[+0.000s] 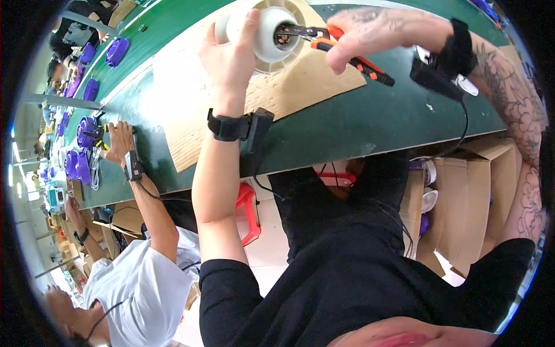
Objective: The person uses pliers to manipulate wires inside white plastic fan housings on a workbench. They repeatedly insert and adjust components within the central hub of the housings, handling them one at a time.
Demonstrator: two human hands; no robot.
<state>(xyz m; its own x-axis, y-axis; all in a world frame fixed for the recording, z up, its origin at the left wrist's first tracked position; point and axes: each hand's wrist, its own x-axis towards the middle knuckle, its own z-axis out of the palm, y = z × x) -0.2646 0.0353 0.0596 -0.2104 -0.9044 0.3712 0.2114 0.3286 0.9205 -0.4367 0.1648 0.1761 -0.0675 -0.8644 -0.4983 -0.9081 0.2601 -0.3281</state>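
Note:
A round white plastic housing [266, 28] with a wide ribbed flange lies on the cardboard sheet [312, 87] at the far side of the bench. My left hand [231, 61] grips its left side, thumb along the collar. Held in my right hand [370, 36] is a pair of pliers [322, 44] with black and orange handles. Their dark jaws reach into the housing's round opening, where small copper-coloured parts show. What exactly the jaw tips touch is too small to tell.
The green workbench [324, 136] has its near edge in front of my lap. At left, a co-worker in a white shirt [139, 289] handles a purple part [87, 130] with yellow-handled pliers. Cardboard boxes [462, 202] stand below right; a red stool [248, 217] is under the bench.

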